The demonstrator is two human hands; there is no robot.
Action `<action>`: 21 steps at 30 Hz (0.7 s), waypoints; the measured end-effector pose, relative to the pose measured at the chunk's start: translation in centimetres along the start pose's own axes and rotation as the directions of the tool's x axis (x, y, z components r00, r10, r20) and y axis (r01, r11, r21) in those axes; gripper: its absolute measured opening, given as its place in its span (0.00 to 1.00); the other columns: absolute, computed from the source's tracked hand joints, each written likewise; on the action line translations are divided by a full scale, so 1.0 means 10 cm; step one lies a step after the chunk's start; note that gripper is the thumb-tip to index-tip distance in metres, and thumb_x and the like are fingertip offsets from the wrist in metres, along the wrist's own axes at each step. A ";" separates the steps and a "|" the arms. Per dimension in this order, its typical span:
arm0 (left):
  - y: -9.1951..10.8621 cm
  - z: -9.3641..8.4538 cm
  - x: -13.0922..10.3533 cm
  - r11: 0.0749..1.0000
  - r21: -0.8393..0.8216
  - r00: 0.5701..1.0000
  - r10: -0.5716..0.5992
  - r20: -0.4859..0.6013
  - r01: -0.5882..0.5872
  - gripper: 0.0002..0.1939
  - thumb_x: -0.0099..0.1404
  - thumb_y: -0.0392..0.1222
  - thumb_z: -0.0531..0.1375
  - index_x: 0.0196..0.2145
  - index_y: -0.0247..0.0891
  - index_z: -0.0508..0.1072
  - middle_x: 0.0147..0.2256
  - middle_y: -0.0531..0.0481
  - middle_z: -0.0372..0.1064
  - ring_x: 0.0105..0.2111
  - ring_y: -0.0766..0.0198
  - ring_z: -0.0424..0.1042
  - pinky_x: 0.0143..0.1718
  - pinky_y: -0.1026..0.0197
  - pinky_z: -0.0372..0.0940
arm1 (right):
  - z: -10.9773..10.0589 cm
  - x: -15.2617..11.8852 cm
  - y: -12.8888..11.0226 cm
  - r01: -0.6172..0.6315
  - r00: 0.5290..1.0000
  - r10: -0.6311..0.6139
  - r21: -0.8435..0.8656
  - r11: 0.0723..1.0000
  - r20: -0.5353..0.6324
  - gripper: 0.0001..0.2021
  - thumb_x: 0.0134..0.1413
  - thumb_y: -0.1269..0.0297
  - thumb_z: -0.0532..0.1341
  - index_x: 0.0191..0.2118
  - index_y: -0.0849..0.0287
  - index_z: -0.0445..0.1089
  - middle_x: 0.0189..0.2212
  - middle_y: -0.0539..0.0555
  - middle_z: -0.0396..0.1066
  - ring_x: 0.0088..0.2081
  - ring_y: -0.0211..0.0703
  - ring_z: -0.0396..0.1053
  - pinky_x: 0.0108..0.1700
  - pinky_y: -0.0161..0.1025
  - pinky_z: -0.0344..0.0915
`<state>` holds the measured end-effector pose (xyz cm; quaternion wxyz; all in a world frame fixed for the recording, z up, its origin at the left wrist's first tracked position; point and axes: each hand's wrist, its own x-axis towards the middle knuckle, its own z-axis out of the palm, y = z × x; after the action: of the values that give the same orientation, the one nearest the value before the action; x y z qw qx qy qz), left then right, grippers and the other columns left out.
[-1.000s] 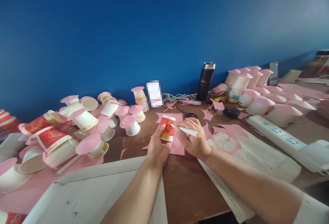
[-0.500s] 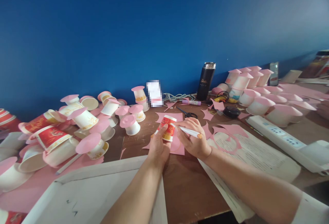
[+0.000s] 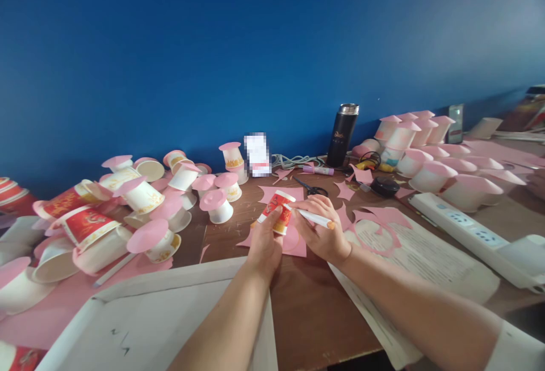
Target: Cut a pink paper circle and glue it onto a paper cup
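Observation:
A red paper cup with gold patterning point(image 3: 281, 224) is gripped in my left hand point(image 3: 265, 241), thumb across its side, tilted a little over pink paper. My right hand point(image 3: 326, 233) is closed round a white marker point(image 3: 313, 217) with an orange end, its tip at the cup's upper right side. Beneath the cup lies a pink sheet point(image 3: 300, 246) with cut edges. Black scissors point(image 3: 317, 190) rest just behind my right hand.
Paper cups with pink discs point(image 3: 142, 195) crowd the left, and more cups point(image 3: 430, 175) stand at the right. A black bottle point(image 3: 342, 135), a power strip point(image 3: 472, 232), printed papers point(image 3: 443, 263) and a white box point(image 3: 170, 314) surround my arms.
The cup in my left hand has tilted slightly to the right. My right hand keeps the marker against it, with hardly any movement.

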<state>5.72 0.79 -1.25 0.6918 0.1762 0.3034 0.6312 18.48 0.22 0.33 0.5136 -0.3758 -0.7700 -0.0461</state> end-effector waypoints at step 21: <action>0.02 0.04 -0.03 1.000 -0.024 0.999 -0.011 -0.035 0.010 0.05 0.57 0.30 0.63 0.33 0.35 0.75 0.36 0.48 0.77 0.38 0.65 0.75 0.46 0.65 0.66 | 0.01 -0.01 0.00 -0.012 1.000 0.012 0.009 1.000 0.023 0.09 0.57 0.70 0.58 0.42 0.54 0.71 0.33 0.51 0.76 0.34 0.42 0.72 0.48 0.47 0.61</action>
<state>5.86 0.57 -0.78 0.6919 0.1552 0.3087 0.6340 18.44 0.22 0.23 0.5066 -0.3787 -0.7738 -0.0350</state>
